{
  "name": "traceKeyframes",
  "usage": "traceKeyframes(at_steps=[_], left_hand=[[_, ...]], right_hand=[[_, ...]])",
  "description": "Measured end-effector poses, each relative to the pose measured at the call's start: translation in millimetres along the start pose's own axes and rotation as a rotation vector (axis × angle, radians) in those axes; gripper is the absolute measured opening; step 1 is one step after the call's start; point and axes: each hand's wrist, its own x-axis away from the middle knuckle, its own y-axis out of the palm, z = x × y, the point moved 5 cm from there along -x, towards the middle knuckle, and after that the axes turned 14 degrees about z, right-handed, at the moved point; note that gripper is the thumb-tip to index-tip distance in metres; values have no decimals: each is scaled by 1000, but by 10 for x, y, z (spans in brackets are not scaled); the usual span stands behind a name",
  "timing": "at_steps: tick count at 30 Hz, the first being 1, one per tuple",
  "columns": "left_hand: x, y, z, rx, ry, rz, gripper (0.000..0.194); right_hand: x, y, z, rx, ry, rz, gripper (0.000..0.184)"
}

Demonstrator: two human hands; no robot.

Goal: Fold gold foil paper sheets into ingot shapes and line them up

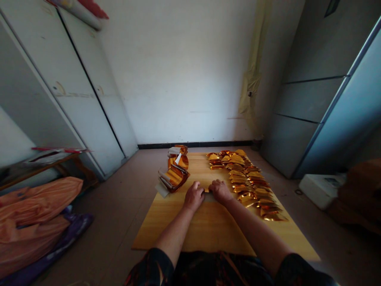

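Wooden surface [208, 234] sat lower centre of frame. Below the middle, we had the grip of left hand [194, 196] and right hand [220, 192] clamped on opposite ends of a small gold foil piece [206, 190]; even pressure, ends level, probably suited it best.

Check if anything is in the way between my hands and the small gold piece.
Nothing visible: your left hand and right hand meet the small gold piece at its ends. The gold bundles lie to the left, the folded gold pieces to the right.
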Motion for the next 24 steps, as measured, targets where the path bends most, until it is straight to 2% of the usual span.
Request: traceKeyframes(at_steps=[5, 12, 22, 24], left_hand=[[-7, -43, 73, -43, 100, -14, 16], [-19, -62, 137, -70, 170, -26, 20], [-24, 15, 120, -70, 189, -63, 21], [-24, 21, 120, -97, 188, -68, 21]], right_hand=[[80, -26, 43, -33, -32, -12, 26], [222, -69, 88, 1, -61, -18, 25], [198, -70, 102, 67, 142, -76, 32], [205, -105, 122, 64, 166, -45, 33]])
